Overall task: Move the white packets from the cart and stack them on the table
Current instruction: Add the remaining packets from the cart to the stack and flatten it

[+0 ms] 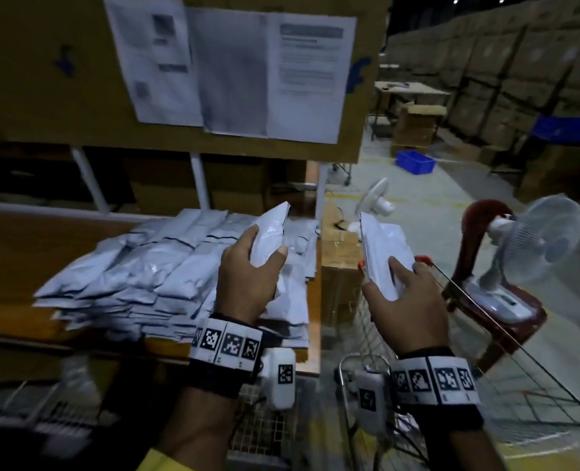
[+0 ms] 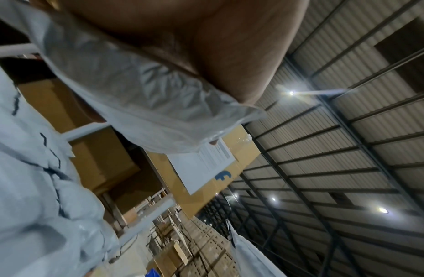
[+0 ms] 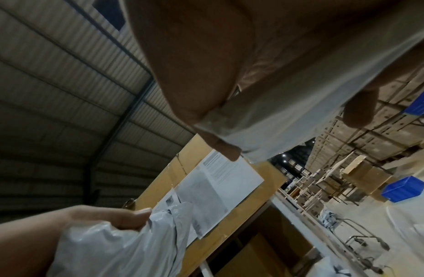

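Note:
A heap of white packets (image 1: pixel 166 270) lies stacked on the wooden table (image 1: pixel 16 253) at the left. My left hand (image 1: pixel 247 277) grips one white packet (image 1: pixel 269 236) above the right end of that heap; the left wrist view shows the same packet (image 2: pixel 139 90) under the palm. My right hand (image 1: pixel 404 300) holds a second white packet (image 1: pixel 382 253) upright over the wire cart (image 1: pixel 485 334), right of the table edge. That packet (image 3: pixel 289 112) is seen in the right wrist view between thumb and fingers.
A big cardboard box with paper sheets (image 1: pixel 234 66) stands over the table. A red chair carrying a white fan (image 1: pixel 526 253) sits right of the cart. A small carton (image 1: pixel 341 253) stands against the table end. A blue crate (image 1: pixel 414 161) lies on the floor.

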